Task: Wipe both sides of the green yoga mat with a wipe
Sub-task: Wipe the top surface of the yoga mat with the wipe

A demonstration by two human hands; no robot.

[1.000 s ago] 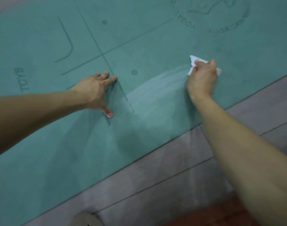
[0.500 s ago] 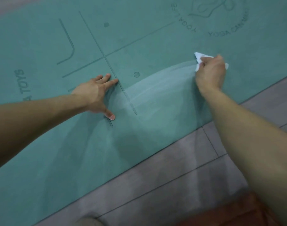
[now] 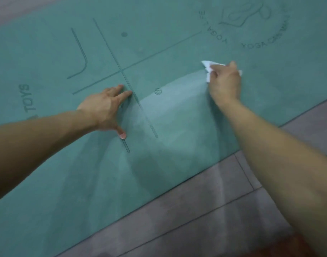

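The green yoga mat (image 3: 159, 34) lies flat on the floor and fills most of the view, printed side up with alignment lines, dots and a round logo. My left hand (image 3: 105, 106) presses flat on the mat near the crossing lines, fingers straight and thumb spread. My right hand (image 3: 225, 82) grips a crumpled white wipe (image 3: 207, 64) and holds it against the mat to the right of centre. A pale curved damp streak (image 3: 177, 104) runs across the mat from the wipe back toward my left hand.
Grey floor tiles (image 3: 196, 210) border the mat's near edge, which runs diagonally from lower left to upper right. A strip of floor (image 3: 14, 8) shows beyond the mat's far edge at upper left. A reddish patch (image 3: 296, 245) sits at the bottom right.
My right hand with the wipe has swept right and slightly away across the mat, lengthening the damp arc. My left hand has stayed pressed in the same spot.
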